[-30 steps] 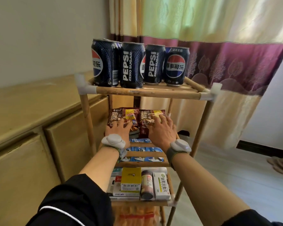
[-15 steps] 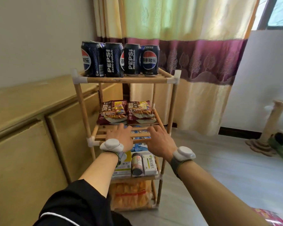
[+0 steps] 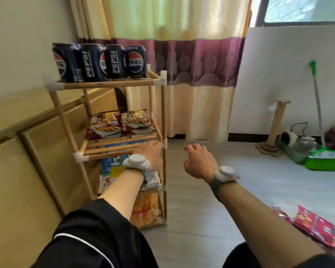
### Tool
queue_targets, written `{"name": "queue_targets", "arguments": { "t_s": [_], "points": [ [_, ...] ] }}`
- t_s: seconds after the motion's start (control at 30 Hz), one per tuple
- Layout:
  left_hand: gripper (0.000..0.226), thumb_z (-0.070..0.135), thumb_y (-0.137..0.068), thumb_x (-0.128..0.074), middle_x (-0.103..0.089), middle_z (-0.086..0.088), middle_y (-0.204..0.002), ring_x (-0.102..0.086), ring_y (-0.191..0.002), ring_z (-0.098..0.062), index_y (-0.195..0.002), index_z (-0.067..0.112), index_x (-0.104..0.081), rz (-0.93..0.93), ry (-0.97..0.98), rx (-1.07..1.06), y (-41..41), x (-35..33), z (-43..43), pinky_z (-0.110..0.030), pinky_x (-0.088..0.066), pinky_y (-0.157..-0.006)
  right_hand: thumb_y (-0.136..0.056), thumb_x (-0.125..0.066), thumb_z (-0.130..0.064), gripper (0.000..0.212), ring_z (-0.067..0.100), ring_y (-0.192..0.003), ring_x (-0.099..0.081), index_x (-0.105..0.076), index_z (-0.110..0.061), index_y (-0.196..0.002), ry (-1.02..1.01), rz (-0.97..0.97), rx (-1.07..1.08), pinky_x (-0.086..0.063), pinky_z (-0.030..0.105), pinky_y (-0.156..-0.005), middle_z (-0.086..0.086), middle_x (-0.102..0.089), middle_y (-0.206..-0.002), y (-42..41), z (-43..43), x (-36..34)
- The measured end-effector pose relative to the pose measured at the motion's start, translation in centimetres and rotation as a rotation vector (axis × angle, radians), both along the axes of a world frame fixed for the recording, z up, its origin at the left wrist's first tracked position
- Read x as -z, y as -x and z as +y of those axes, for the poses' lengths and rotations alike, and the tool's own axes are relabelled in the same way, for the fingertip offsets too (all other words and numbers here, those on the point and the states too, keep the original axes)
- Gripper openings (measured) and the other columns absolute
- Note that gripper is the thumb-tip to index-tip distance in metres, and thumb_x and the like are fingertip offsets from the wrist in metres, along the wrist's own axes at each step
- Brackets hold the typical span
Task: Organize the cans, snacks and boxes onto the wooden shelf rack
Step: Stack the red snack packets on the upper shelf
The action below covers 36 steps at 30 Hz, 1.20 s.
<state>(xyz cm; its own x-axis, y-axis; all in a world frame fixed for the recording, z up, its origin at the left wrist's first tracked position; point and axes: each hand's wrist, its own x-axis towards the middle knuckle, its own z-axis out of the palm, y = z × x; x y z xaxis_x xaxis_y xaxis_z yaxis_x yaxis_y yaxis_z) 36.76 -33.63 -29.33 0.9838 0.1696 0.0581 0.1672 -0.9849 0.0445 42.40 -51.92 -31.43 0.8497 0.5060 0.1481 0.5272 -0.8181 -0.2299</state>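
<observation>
The wooden shelf rack (image 3: 112,85) stands at the left against a cabinet. Several dark Pepsi cans (image 3: 97,62) line its top tier. Two brown snack bags (image 3: 120,123) lean at the back of the second tier. Boxes (image 3: 115,172) lie on the third tier, partly hidden by my left arm. An orange snack bag (image 3: 146,208) fills the bottom. My left hand (image 3: 150,152) hovers empty at the rack's front right post. My right hand (image 3: 198,160) is out over the floor, fingers loosely curled, holding nothing. Red snack bags (image 3: 315,226) lie on the floor at the lower right.
A long wooden cabinet (image 3: 27,151) runs along the left wall. A curtain (image 3: 182,64) hangs behind the rack. At the right stand a white board (image 3: 290,74), a scratching post (image 3: 277,126), a green-handled mop (image 3: 317,97) and a green tray (image 3: 325,161). Grey floor (image 3: 230,200) spreads between.
Both hands have pulled back from the snack bags on the second tier and swung right. The view has backed away and turned right, bringing the red bags on the floor into sight.
</observation>
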Motion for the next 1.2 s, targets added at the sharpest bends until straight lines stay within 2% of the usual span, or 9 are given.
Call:
{"name": "queue_targets", "arguments": {
  "t_s": [0.1, 0.27, 0.4, 0.47, 0.67, 0.77, 1.0, 1.1, 1.2],
  "points": [
    [0.052, 0.030, -0.092, -0.050, -0.047, -0.004, -0.137, -0.047, -0.124, -0.027, -0.143, 0.030, -0.039, 0.003, -0.024, 0.063, -1.8, 0.7, -4.0, -0.041, -0.046, -0.094, -0.095, -0.051, -0.026, 0.052, 0.030, -0.132, -0.041, -0.041, -0.018, -0.146, 0.021, -0.006, 0.083, -0.044, 0.044, -0.107, 0.008, -0.043, -0.147, -0.1, -4.1, 0.4],
    [0.054, 0.029, -0.091, -0.053, -0.048, -0.004, -0.133, -0.048, -0.120, -0.027, -0.142, 0.031, -0.036, 0.032, -0.051, 0.283, -5.5, 2.0, -12.6, -0.040, -0.044, -0.090, -0.093, -0.054, -0.028, 0.046, 0.027, -0.124, -0.047, -0.046, -0.019, -0.138, 0.026, -0.033, 0.311, -0.047, 0.042, -0.101, 0.007, -0.050, -0.138, -0.4, -12.4, 1.3],
    [0.055, 0.029, -0.091, -0.056, -0.049, -0.002, -0.134, -0.050, -0.119, -0.026, -0.142, 0.030, -0.037, 0.022, -0.034, 0.405, -7.5, 2.9, -19.1, -0.039, -0.042, -0.085, -0.093, -0.052, -0.027, 0.049, 0.029, -0.124, -0.047, -0.044, -0.016, -0.140, 0.047, 0.024, 0.472, -0.046, 0.044, -0.102, 0.010, -0.050, -0.139, 0.5, -19.3, 1.9],
    [0.054, 0.032, -0.093, -0.056, -0.047, -0.001, -0.137, -0.050, -0.122, -0.026, -0.144, 0.033, -0.035, 0.027, -0.004, 0.462, -8.1, 3.7, -21.9, -0.039, -0.044, -0.090, -0.092, -0.050, -0.028, 0.050, 0.032, -0.124, -0.046, -0.043, -0.015, -0.139, 0.075, 0.056, 0.571, -0.045, 0.044, -0.101, 0.011, -0.050, -0.139, 1.2, -22.7, 2.4],
    [0.056, 0.028, -0.093, -0.059, -0.048, -0.001, -0.138, -0.052, -0.118, -0.023, -0.145, 0.031, -0.036, 0.099, 0.076, 0.677, -9.4, 6.3, -30.1, -0.030, -0.046, -0.087, -0.093, -0.054, -0.038, 0.051, 0.036, -0.126, -0.043, -0.041, -0.014, -0.137, 0.116, 0.221, 0.895, -0.041, 0.045, -0.099, 0.014, -0.048, -0.137, 4.4, -33.0, 4.6],
    [0.060, 0.029, -0.089, -0.061, -0.050, -0.002, -0.134, -0.053, -0.115, -0.023, -0.143, 0.033, -0.037, 0.177, 0.089, 0.727, -10.8, 8.4, -33.4, -0.040, -0.050, -0.094, -0.093, -0.054, -0.039, 0.053, 0.037, -0.128, -0.042, -0.040, -0.013, -0.137, 0.165, 0.322, 1.026, -0.041, 0.045, -0.100, 0.015, -0.046, -0.139, 5.7, -36.8, 5.8],
    [0.058, 0.035, -0.081, -0.058, -0.053, -0.002, -0.123, -0.059, -0.098, -0.025, -0.135, 0.036, -0.038, 0.338, 0.153, 0.794, -11.6, 14.7, -41.7, -0.044, -0.055, -0.081, -0.093, -0.051, -0.037, 0.057, 0.037, -0.132, -0.039, -0.037, -0.014, -0.144, 0.196, 0.517, 1.224, -0.040, 0.045, -0.101, 0.016, -0.043, -0.144, 8.6, -44.9, 10.8],
    [0.059, 0.031, -0.084, -0.058, -0.050, -0.006, -0.131, -0.057, -0.109, -0.028, -0.139, 0.029, -0.039, 0.403, 0.113, 0.835, -11.9, 18.5, -46.0, -0.040, -0.053, -0.085, -0.093, -0.053, -0.038, 0.058, 0.038, -0.133, -0.038, -0.036, -0.014, -0.143, 0.166, 0.610, 1.251, -0.041, 0.045, -0.102, 0.016, -0.042, -0.144, 8.9, -47.8, 14.2],
    [0.062, 0.037, -0.089, -0.061, -0.043, -0.008, -0.139, -0.052, -0.119, -0.030, -0.145, 0.026, -0.036, 0.445, 0.078, 0.858, -11.7, 22.3, -50.7, -0.042, -0.050, -0.096, -0.091, -0.056, -0.040, 0.060, 0.039, -0.132, -0.038, -0.037, -0.013, -0.142, 0.122, 0.680, 1.279, -0.041, 0.044, -0.102, 0.016, -0.043, -0.143, 8.7, -50.7, 17.4]
  ]
}}
